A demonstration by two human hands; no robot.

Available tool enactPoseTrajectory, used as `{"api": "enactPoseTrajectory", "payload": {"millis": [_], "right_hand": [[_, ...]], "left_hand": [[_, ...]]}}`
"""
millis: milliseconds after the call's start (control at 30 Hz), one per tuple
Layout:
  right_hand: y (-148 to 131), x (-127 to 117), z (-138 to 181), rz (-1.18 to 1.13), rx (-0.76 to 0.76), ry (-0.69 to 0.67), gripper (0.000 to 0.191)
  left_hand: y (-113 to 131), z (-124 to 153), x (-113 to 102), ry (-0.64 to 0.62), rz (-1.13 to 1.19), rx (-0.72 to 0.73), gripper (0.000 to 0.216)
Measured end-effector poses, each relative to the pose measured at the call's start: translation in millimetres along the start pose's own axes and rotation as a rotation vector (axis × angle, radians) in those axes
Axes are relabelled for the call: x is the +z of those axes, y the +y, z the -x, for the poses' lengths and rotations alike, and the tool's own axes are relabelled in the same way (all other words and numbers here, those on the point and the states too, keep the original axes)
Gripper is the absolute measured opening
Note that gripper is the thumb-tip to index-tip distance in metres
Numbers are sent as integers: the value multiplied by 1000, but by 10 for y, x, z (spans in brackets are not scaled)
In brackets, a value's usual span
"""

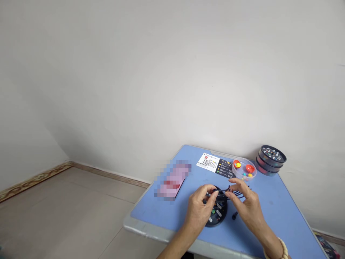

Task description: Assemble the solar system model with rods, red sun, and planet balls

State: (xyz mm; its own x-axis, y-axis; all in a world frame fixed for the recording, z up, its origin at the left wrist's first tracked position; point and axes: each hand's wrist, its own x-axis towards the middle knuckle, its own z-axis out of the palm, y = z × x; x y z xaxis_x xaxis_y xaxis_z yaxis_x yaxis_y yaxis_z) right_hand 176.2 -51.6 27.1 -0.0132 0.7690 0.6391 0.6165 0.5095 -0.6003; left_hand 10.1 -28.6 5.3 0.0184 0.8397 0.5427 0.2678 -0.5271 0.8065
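Over the blue table, my left hand (198, 207) pinches one end of a set of thin black curved rods (237, 194) between thumb and fingers. My right hand (249, 207) is closed at the other side, its thumb and fingertips on one rod near its bent tip. Several rods fan out behind the right fingers. Below the left hand lies a round black base (217, 217) with printed labels and coloured pictures, partly hidden by that hand. A short black piece with a knob (234, 216) rests beside the right hand.
A printed instruction sheet (208, 163) lies at the back, partly under a clear round tray (254, 178) of red, yellow and blue parts. Stacked round black-rimmed containers (271, 160) stand at the back right. A pixelated pink rectangular object (174, 181) lies on the left. A wall borders the table (161, 212).
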Motion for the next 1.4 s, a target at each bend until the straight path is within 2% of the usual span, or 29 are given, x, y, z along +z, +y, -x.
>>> {"api": "enactPoseTrajectory", "payload": {"millis": [333,700,867,933,1033,1167,1267,1400], "right_hand": [[5,23,32,115,-109,82,12],[3,29,24,146,-130,80,11],[4,40,38,163,-147,44,13],[-10,8,29,155,-157,55,14],[-42,-115,-3,128,-147,143,16],[-72,-345,-8,133,-46,247,17],[-54,-450,65,151,16,268,20],[19,-455,193,150,28,249,19]], "left_hand": [[4,-13,-18,-11,-21,84,11],[41,-21,-47,-25,-25,44,10],[23,9,-54,-38,25,-35,10],[5,25,-49,-43,55,-75,10],[-8,39,-38,-35,75,-111,9],[-1,44,-33,-17,60,-121,8],[4,46,-32,-12,53,-116,8],[2,45,-23,-13,63,-109,9]]}}
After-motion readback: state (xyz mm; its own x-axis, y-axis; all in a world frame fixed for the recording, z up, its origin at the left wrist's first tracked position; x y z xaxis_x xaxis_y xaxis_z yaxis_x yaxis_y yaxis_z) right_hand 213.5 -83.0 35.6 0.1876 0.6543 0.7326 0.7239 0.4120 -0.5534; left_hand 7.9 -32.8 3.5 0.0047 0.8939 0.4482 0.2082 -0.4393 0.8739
